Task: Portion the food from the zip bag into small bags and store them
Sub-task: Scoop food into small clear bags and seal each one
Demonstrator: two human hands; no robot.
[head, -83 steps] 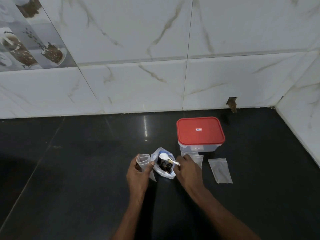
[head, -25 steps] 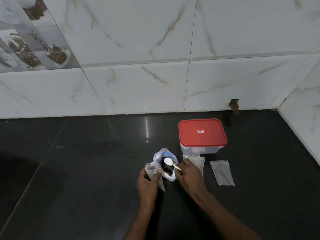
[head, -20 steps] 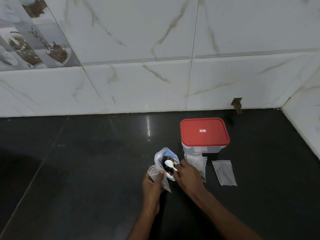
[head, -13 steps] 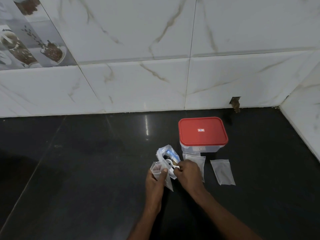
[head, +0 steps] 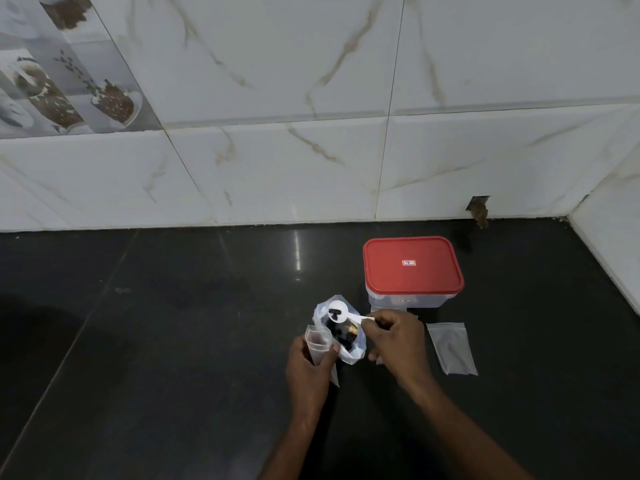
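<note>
The left hand (head: 308, 367) has its grip closed round 1 small bag (head: 317, 342), mouth up, touching the zip bag (head: 346, 351) that stands open on the table (head: 173, 341). The right hand (head: 394, 341) pinches the handle of a white spoon (head: 337, 312). The spoon's bowl carries dark food (head: 334, 312) above the zip bag mouth, just beside the small bag.

Risks:
- The small bag mouth looks narrow and limp (only 1 hand holds it), so food may strike the rim and drop to the table.
- Tilting the spoon early would return the food to the zip bag.
- No grip encloses the zip bag, so a nudge could topple it.

1 spare bag (head: 452, 348) lies near the box (head: 412, 268).
</note>
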